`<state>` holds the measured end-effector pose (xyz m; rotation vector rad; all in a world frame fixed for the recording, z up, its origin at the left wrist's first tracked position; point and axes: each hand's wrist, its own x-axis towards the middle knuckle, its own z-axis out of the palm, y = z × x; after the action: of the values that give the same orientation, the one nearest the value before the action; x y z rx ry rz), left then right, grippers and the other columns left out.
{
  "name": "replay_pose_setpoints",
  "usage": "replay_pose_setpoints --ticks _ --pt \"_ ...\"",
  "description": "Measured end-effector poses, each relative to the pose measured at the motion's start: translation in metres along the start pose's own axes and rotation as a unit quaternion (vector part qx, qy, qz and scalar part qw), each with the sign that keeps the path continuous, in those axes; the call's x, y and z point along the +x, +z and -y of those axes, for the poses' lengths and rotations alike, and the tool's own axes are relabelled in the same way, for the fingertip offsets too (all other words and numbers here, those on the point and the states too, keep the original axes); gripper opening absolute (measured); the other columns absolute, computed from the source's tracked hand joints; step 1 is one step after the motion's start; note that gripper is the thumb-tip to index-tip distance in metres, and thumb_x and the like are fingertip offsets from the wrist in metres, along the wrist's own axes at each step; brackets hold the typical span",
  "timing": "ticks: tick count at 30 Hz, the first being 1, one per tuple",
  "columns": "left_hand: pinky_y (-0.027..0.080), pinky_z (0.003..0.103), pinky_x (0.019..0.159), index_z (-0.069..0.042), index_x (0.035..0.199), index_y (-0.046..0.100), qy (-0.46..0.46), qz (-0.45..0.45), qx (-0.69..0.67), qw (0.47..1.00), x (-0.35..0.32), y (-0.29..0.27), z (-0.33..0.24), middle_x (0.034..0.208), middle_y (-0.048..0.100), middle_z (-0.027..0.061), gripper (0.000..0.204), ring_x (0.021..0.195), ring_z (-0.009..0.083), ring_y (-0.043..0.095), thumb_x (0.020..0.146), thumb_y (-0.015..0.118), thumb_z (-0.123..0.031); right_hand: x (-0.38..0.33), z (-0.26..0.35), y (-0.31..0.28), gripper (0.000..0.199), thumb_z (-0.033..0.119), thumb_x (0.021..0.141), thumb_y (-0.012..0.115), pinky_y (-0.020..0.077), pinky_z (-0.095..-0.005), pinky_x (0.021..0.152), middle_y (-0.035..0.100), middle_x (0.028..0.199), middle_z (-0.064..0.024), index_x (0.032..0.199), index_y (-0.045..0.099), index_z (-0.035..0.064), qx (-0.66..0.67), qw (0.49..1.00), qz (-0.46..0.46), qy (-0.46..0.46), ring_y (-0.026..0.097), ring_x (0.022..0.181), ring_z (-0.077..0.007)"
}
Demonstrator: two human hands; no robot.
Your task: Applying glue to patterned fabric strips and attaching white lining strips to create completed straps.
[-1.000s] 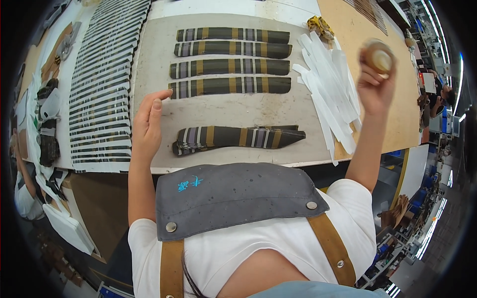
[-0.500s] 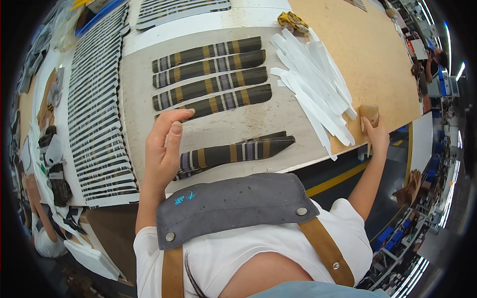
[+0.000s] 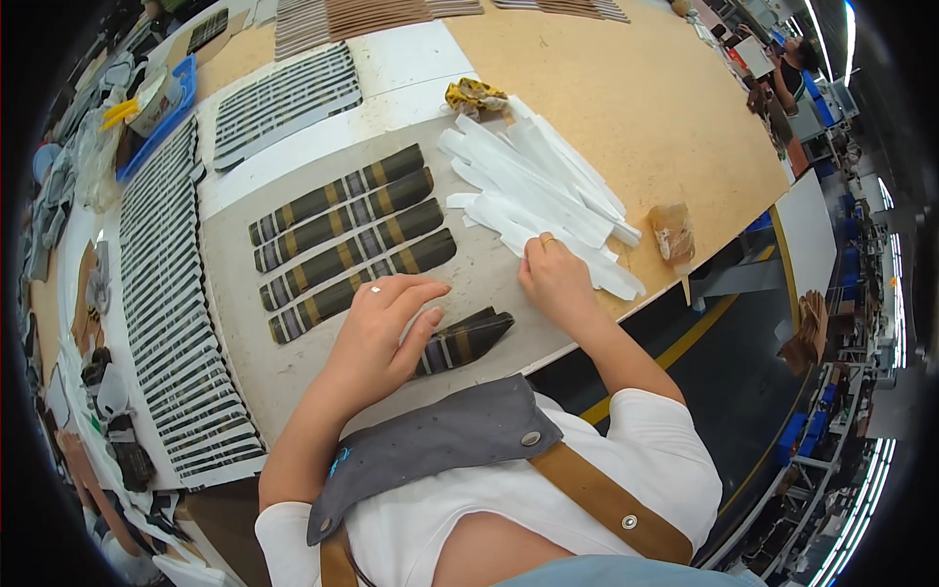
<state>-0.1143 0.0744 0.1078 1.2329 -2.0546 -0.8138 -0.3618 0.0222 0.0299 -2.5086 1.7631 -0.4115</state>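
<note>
My left hand (image 3: 391, 328) hovers over a folded plaid fabric strip (image 3: 465, 342) near the table's front edge, hiding its left part. The thumb and fingers are apart with nothing between them. My right hand (image 3: 562, 284) has its fingers pinched together at the near end of a loose pile of white strips (image 3: 543, 186), closed on a white strip; the fingertips are partly hidden. Beyond my left hand, several dark plaid strips (image 3: 352, 249) with tan and white bands lie in a row on a grey board (image 3: 313, 367).
An amber bottle (image 3: 672, 235) lies at the right table edge, its nozzle past the edge. A crumpled yellow-black cloth (image 3: 474, 96) is behind the white strips. Long rows of striped pieces (image 3: 166, 303) fill the left side; a blue tray (image 3: 161, 137) stands far left. Other people are nearby.
My right hand has let go of the amber bottle and moved left to the white strips. The left hand has shifted right over the near plaid strip. The whole view has turned.
</note>
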Motion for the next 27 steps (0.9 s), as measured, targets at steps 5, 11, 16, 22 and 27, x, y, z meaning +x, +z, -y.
replay_pose_setpoints --ticks 5,11,16,22,27 --pt "0.037 0.038 0.091 -0.002 0.108 0.058 0.077 0.101 0.053 0.991 0.039 0.034 0.013 0.111 0.057 0.0131 0.025 0.103 0.0284 0.052 0.089 0.053 -0.016 0.006 -0.008 0.001 0.010 0.007 0.075 0.060 0.0476 -0.0337 0.056 0.055 0.073 -0.0107 0.079 0.053 0.0002 0.049 0.998 -0.021 -0.023 0.058 0.065 -0.0234" --pt "0.031 0.044 0.102 0.000 0.114 0.052 0.171 0.130 0.162 0.963 0.073 0.098 0.036 0.120 0.051 0.0132 0.036 0.113 0.0271 0.049 0.088 0.051 -0.025 0.003 -0.033 0.002 0.009 0.007 0.082 0.058 0.0414 -0.0214 0.055 0.056 0.073 -0.0012 0.087 0.058 -0.0006 0.396 0.908 0.018 0.133 0.047 0.062 -0.0051" --pt "0.027 0.045 0.104 -0.001 0.119 0.049 0.132 0.149 0.224 0.954 0.092 0.113 0.036 0.123 0.048 0.0107 0.040 0.122 0.0243 0.041 0.088 0.052 -0.026 -0.003 -0.046 -0.004 0.008 0.009 0.085 0.056 0.0431 -0.0215 0.061 0.058 0.077 -0.0008 0.086 0.058 0.0020 0.550 0.812 0.007 0.196 0.051 0.065 -0.0063" --pt "0.029 0.044 0.103 -0.002 0.114 0.053 0.178 0.071 0.252 0.949 0.087 0.119 0.038 0.116 0.051 0.0093 0.035 0.113 0.0233 0.048 0.087 0.052 -0.026 0.002 -0.056 -0.090 0.014 0.011 0.089 0.046 0.0493 -0.0257 0.069 0.064 0.090 -0.0119 0.096 0.053 0.0008 0.699 0.671 -0.120 0.216 0.062 0.079 -0.0141" --pt "0.036 0.039 0.095 -0.005 0.094 0.057 0.231 0.097 0.142 0.958 0.092 0.112 0.014 0.096 0.053 0.0073 0.019 0.094 0.0219 0.054 0.085 0.056 -0.021 0.014 -0.049 -0.081 0.007 0.009 0.089 0.047 0.0509 -0.0283 0.067 0.064 0.091 -0.0132 0.092 0.050 0.0028 0.609 0.768 0.012 0.197 0.063 0.073 -0.0152"
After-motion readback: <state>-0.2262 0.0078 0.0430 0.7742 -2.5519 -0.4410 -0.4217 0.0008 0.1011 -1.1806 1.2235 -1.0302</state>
